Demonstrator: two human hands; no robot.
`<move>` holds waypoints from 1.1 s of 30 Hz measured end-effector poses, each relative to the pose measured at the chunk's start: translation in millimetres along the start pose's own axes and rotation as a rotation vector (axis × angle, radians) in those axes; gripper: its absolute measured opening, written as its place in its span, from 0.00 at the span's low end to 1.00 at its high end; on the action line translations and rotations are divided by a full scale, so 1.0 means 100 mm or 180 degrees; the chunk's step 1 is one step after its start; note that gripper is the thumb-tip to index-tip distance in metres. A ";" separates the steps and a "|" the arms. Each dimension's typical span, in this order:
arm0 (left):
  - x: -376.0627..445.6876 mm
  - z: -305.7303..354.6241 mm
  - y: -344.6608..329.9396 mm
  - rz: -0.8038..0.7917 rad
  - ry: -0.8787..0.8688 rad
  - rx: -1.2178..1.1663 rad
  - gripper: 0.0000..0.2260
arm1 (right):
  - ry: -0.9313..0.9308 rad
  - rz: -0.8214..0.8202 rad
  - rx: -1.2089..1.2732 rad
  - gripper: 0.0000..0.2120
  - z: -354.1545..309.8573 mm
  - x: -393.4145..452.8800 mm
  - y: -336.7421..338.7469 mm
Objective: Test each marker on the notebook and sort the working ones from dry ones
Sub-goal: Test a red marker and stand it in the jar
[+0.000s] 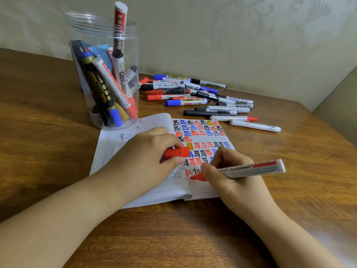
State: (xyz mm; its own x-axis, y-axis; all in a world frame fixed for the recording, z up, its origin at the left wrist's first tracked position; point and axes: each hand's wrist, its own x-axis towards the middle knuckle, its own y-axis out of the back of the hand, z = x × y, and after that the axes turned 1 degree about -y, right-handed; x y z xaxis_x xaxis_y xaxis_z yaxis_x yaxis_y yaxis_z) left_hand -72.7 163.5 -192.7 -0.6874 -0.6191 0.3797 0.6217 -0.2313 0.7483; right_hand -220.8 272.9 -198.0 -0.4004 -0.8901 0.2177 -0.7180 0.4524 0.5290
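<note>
Pressing a red marker [249,168] to an open notebook [146,182], a person is testing its ink on the right-hand page, where rows of black, blue, red and yellow scribbles are already crowding the upper lines. The right hand [229,171] is gripping the marker near its tip, fingers curled round the white barrel, whose long axis is running up and to the right, away from the page. The left hand [152,153] is resting on the notebook's middle and pinching the marker's red cap [177,152] between thumb and fingers, the cap lying level with its open end seemingly turned toward the right hand. Cap and tip are sitting near each other, so recapping would likely be a short move across the page.

A clear plastic jar [104,70], ribbed at its rim, is standing just beyond the notebook's left page, holding several markers upright or leaning. To its right, a loose pile of markers [199,95] is lying flat on the wooden table [48,132], mostly end to end across the view. Which group holds the working ones cannot be told. The tabletop is showing a glossy brown grain; the marker barrels are smooth, round plastic with printed labels.
</note>
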 end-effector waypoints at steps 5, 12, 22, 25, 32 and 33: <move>0.00 -0.01 0.00 0.0007 0.0018 -0.0009 0.12 | 0.0130 -0.0011 -0.0092 0.15 0.00 0.00 -0.02; 0.00 -0.01 0.01 -0.0056 0.0031 0.0011 0.12 | 0.0109 -0.0221 -0.0009 0.14 -0.01 0.00 -0.02; 0.00 -0.03 0.01 -0.0061 0.0044 -0.0035 0.11 | 0.0006 -0.0297 0.0118 0.15 -0.01 -0.01 0.00; 0.00 -0.03 0.01 -0.0069 0.0025 -0.0024 0.11 | -0.0047 -0.0258 0.0174 0.15 -0.01 -0.03 0.01; 0.02 -0.03 0.04 -0.0034 -0.0074 -0.0213 0.11 | 0.0000 0.0469 0.0662 0.15 -0.01 0.03 0.06; 0.02 -0.02 0.04 -0.0032 -0.0089 -0.0262 0.11 | 0.0004 0.0440 0.0838 0.13 -0.01 0.03 0.07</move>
State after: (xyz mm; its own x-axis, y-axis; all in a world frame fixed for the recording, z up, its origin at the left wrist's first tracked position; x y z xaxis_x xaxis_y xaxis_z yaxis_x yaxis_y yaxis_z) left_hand -70.2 159.5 -190.1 -0.7033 -0.5955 0.3883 0.6426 -0.2990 0.7054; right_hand -226.8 273.3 -192.5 -0.5040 -0.8191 0.2739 -0.7798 0.5679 0.2634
